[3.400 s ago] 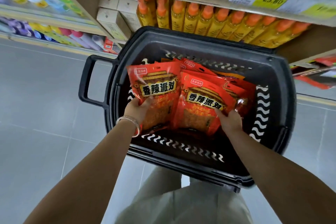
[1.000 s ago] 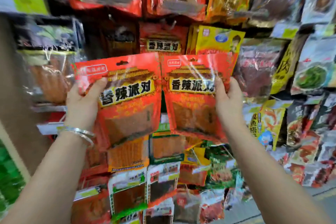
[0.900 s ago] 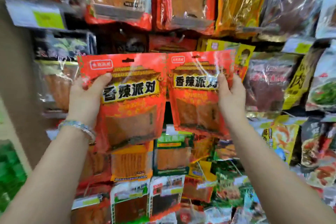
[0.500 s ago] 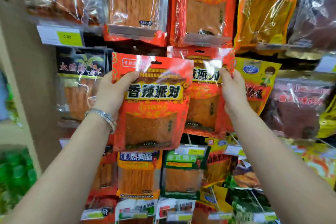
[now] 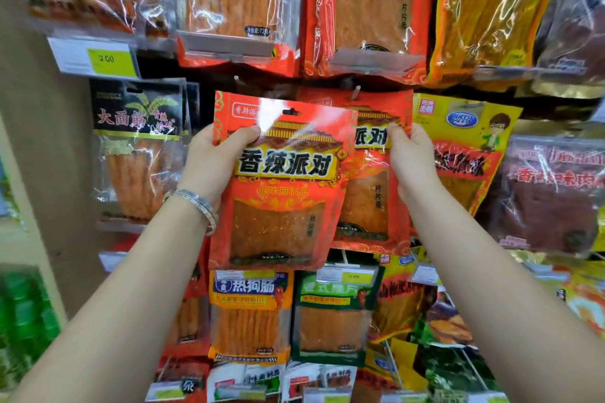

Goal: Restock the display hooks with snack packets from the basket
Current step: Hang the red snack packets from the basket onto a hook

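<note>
My left hand (image 5: 214, 162) grips a red snack packet (image 5: 281, 193) by its upper left edge and holds it upright in front of the display. Its hang hole sits near the top middle. My right hand (image 5: 411, 159) pinches a second red snack packet (image 5: 373, 180) of the same kind, pressed close to the rack just behind and to the right of the first. Two white hook tips (image 5: 357, 88) poke out right above the packets' top edges. The basket is out of view.
Hanging snack packets crowd the rack on all sides: a black one (image 5: 137, 147) at left, a yellow one (image 5: 465, 147) at right, larger red and orange ones above, orange and green ones below. A price tag (image 5: 95, 57) sits at upper left. A beige post borders the left.
Both packets came out of the basket and up to the rack. Over the last second they moved closer together, the left one overlapping the right, nearer the hooks.
</note>
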Action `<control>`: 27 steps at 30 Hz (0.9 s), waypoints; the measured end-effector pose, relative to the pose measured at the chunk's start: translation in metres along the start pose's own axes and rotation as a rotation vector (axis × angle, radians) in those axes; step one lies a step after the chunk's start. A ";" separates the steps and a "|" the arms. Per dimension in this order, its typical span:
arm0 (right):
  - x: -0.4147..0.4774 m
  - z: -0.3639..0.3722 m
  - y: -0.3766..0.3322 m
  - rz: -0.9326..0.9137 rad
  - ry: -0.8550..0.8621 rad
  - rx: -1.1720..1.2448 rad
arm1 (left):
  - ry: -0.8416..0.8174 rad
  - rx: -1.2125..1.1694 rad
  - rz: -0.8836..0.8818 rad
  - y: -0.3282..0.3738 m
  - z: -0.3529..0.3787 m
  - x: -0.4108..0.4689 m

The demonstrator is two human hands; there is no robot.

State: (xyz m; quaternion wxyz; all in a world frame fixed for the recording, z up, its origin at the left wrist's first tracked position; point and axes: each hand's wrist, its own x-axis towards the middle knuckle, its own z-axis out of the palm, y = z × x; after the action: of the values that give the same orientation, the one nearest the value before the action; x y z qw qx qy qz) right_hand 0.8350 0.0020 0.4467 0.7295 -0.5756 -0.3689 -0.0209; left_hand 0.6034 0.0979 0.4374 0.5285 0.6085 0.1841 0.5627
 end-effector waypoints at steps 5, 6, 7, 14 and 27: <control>0.011 0.022 0.001 0.072 -0.118 -0.282 | -0.008 -0.015 -0.023 0.002 0.007 0.006; 0.011 0.023 0.001 0.098 -0.156 -0.305 | -0.008 -0.026 -0.024 0.002 0.009 0.008; 0.010 0.022 0.001 0.121 -0.183 -0.315 | -0.010 -0.035 -0.026 0.002 0.010 0.009; -0.024 0.001 -0.004 -0.059 -0.041 -0.099 | -0.078 -0.109 -0.021 0.002 0.025 0.013; -0.015 -0.024 -0.031 -0.201 -0.025 0.019 | -0.128 0.367 0.475 0.001 0.066 0.021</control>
State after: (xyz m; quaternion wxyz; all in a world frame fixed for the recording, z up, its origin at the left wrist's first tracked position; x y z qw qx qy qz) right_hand 0.8226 -0.0341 0.4622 0.7244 -0.5290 -0.4341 -0.0833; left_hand 0.6675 0.0856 0.4611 0.2739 0.7541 0.1017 0.5883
